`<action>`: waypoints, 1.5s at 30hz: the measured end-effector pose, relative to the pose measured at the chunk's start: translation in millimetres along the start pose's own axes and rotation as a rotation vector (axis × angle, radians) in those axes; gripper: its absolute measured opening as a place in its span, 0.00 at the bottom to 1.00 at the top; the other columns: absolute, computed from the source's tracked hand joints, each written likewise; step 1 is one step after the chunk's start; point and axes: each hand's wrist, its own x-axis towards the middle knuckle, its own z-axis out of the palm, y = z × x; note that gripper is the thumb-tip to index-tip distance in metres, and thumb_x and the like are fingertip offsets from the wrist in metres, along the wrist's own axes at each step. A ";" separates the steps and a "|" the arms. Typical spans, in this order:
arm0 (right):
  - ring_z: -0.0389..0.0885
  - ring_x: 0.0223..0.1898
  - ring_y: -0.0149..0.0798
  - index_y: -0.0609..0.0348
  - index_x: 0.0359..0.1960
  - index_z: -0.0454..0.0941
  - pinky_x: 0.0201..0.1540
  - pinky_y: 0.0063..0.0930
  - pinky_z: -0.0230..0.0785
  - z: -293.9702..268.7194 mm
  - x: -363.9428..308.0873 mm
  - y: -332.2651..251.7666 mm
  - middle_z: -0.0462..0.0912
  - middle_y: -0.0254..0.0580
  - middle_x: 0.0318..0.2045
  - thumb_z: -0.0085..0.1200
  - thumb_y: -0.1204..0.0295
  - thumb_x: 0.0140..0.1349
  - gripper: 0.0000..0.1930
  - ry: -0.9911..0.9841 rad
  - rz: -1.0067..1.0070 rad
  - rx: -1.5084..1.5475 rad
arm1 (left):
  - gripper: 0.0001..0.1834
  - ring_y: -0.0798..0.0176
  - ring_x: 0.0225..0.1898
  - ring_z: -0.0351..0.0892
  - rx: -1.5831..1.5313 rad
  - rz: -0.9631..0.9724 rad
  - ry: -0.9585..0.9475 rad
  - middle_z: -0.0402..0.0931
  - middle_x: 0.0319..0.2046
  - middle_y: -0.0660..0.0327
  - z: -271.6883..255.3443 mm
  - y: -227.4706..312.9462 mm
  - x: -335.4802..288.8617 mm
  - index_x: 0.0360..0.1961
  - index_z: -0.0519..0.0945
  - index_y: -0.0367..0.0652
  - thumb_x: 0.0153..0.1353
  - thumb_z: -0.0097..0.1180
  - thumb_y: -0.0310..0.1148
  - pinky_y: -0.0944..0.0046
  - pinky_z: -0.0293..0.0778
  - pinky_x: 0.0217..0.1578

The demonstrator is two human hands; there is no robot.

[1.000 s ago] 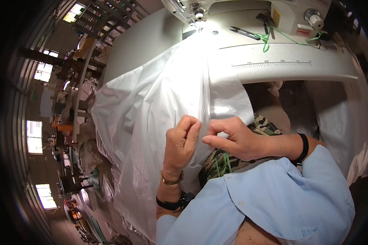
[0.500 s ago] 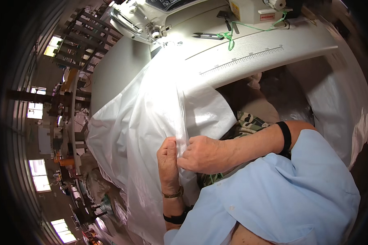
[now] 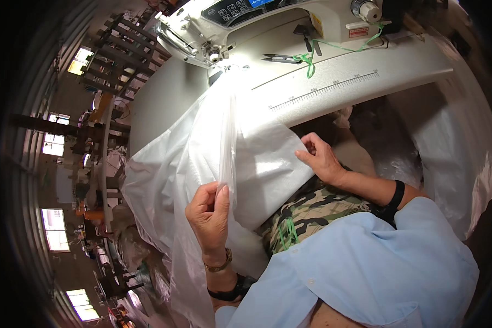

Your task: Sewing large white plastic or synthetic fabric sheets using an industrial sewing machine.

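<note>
A white woven plastic sheet [image 3: 164,158] spreads from beneath the sewing machine's needle area [image 3: 221,65] down over my lap. Between thumb and fingers, my left hand [image 3: 209,210] pinches a gathered, shiny fold [image 3: 228,136] that runs straight up to the needle area. My right hand [image 3: 325,161] is at the sheet's right corner, fingers loosely curled and thumb apart from them. Nothing shows in its grasp, though whether the thumb touches the sheet's edge I cannot tell.
Thread snips [image 3: 281,58] with a green cord [image 3: 310,68] lie on the machine bed, behind a printed ruler scale [image 3: 325,88]. Translucent plastic [image 3: 454,147] hangs at the right. A metal rack [image 3: 128,54] stands at the far left.
My right hand has let go of the fold and moved right and up to the sheet's corner. My left hand has shifted slightly left, still pinching. The view has tilted a little.
</note>
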 end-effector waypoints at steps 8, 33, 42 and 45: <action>0.65 0.28 0.25 0.65 0.31 0.71 0.32 0.26 0.64 -15.9 -9.4 -69.0 0.69 0.33 0.21 0.53 0.68 0.69 0.12 -0.757 0.015 0.491 | 0.03 0.83 0.23 0.59 0.135 -0.013 -0.334 0.68 0.20 0.75 34.6 4.3 -0.7 0.36 0.77 0.33 0.68 0.54 0.22 0.77 0.55 0.23; 0.82 0.41 0.52 0.63 0.34 0.76 0.43 0.38 0.73 138.2 17.5 -99.1 0.82 0.53 0.33 0.53 0.76 0.55 0.06 -0.635 -0.569 0.145 | 0.02 0.76 0.19 0.64 0.687 0.415 -0.212 0.71 0.19 0.64 3.2 58.9 25.5 0.33 0.78 0.35 0.61 0.60 0.22 0.73 0.62 0.22; 0.84 0.35 0.53 0.61 0.33 0.79 0.37 0.45 0.76 49.2 59.4 -74.4 0.83 0.55 0.30 0.58 0.65 0.56 0.11 -0.844 -0.430 -0.374 | 0.04 0.50 0.19 0.79 0.712 0.343 -0.579 0.73 0.17 0.50 15.0 36.3 31.0 0.31 0.78 0.37 0.54 0.58 0.19 0.58 0.72 0.22; 0.81 0.40 0.47 0.61 0.46 0.72 0.38 0.39 0.75 24.8 84.7 -70.1 0.79 0.45 0.36 0.59 0.71 0.57 0.17 -0.330 -0.713 -0.359 | 0.02 0.62 0.17 0.78 0.489 0.205 -0.632 0.74 0.15 0.56 13.3 22.8 36.9 0.30 0.79 0.35 0.56 0.58 0.19 0.65 0.70 0.20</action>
